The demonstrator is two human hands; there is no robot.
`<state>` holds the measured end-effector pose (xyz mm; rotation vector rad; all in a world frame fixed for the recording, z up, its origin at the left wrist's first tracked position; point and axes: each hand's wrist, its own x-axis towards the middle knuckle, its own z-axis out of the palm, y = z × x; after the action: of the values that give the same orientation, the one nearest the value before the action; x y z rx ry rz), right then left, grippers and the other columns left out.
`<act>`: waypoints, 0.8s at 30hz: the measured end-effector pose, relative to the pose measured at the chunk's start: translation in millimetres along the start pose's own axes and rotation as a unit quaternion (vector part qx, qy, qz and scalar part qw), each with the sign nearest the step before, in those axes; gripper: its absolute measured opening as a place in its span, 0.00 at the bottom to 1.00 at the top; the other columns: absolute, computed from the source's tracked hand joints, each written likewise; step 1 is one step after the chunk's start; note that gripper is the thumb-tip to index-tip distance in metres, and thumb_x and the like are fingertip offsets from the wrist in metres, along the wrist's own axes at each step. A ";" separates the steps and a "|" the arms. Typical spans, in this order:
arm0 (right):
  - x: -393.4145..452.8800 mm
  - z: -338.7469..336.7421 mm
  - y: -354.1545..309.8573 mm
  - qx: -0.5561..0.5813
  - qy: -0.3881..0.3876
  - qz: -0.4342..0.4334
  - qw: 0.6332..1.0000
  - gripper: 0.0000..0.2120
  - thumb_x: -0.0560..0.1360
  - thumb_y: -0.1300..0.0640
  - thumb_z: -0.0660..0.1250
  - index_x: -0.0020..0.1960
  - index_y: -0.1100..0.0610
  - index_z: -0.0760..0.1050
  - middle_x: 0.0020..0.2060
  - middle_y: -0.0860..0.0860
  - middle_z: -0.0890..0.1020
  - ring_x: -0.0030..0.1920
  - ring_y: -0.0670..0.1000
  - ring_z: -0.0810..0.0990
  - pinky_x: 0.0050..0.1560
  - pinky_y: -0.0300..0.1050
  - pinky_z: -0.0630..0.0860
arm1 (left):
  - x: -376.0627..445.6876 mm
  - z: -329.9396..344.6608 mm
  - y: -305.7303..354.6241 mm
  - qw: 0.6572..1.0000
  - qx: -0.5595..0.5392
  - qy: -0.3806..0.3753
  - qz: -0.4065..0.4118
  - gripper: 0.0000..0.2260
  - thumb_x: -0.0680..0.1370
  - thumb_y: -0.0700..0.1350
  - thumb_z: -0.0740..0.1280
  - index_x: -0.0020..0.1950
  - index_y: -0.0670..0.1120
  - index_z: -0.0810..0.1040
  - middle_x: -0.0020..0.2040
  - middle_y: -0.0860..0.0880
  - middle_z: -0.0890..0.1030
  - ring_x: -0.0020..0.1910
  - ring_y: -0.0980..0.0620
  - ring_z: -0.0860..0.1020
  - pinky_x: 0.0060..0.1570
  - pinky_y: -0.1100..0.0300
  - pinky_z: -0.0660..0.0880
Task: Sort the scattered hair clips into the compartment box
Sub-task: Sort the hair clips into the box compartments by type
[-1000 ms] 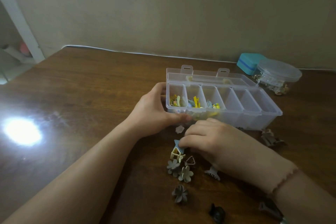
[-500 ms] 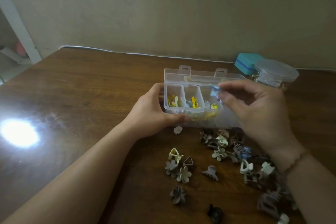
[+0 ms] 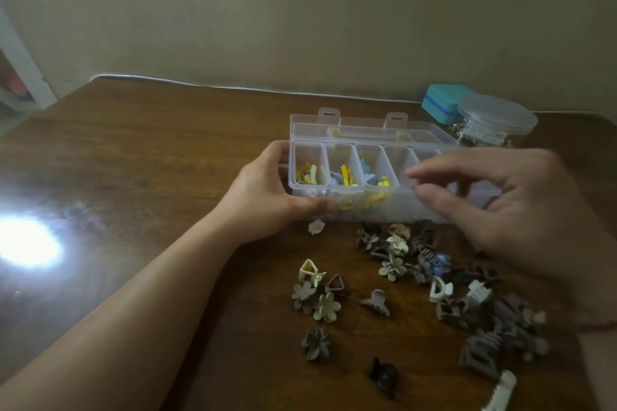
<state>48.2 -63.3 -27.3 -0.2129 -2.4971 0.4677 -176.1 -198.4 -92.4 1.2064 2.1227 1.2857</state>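
Clips [image 3: 434, 280] lie scattered over the wooden table [image 3: 150, 150], from 5 to 6 o'clock of the clear compartment box [image 3: 367, 177], which sits near the middle of the view with its lid [image 3: 367, 128] folded back at 12 o'clock. The three leftmost compartments hold small yellow, blue and pale clips; those to their right are partly hidden by the right hand.

The left hand [image 3: 267, 197] grips the box at its 9 o'clock end, thumb along the near wall, fingers curled around the left side. The right hand [image 3: 507, 210] hangs over the right half of the box, blurred, its fingers loosely spread apart and pointing toward 9 o'clock, holding nothing that shows.

A small white flower clip [image 3: 316, 226] lies alone just below the near wall of the box. At 6 o'clock from it a cream triangular clip [image 3: 310, 272] touches a cluster of flower clips [image 3: 315, 300]. A dark clip [image 3: 384, 375] lies nearest the viewer.

At 2 o'clock from the box, a teal case [image 3: 444, 103] stands beside a round clear jar [image 3: 494, 120]. A bright reflection [image 3: 28, 240] glares on the table at 9 o'clock.
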 end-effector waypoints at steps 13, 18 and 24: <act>-18.7 -49.0 28.2 0.078 -0.404 0.208 0.888 0.11 0.69 0.50 0.74 0.47 0.36 0.80 0.37 0.45 0.81 0.35 0.43 0.78 0.35 0.34 0.74 | -1.6 4.6 3.6 1.000 0.014 0.021 0.000 0.42 0.59 0.60 0.78 0.70 0.56 0.68 0.56 0.62 0.78 0.56 0.62 0.77 0.47 0.68 0.72; -17.9 -32.7 25.6 0.041 -0.400 0.193 0.895 0.11 0.70 0.51 0.74 0.49 0.37 0.80 0.34 0.48 0.77 0.33 0.45 0.75 0.35 0.38 0.73 | -1.1 4.6 0.3 0.999 0.031 0.028 0.001 0.43 0.59 0.61 0.78 0.71 0.57 0.68 0.60 0.60 0.78 0.60 0.58 0.77 0.55 0.60 0.74; -17.6 -28.4 34.3 -0.021 -0.357 0.208 0.910 0.08 0.74 0.48 0.69 0.53 0.41 0.79 0.29 0.49 0.76 0.32 0.46 0.77 0.39 0.42 0.75 | -0.5 4.3 -0.5 0.999 0.036 0.028 -0.002 0.43 0.59 0.61 0.78 0.72 0.56 0.68 0.61 0.59 0.78 0.61 0.57 0.77 0.60 0.54 0.75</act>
<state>80.5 -27.9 -27.4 -0.7124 -3.1864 0.7749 -173.1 -196.6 -95.1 1.2087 2.2261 1.2652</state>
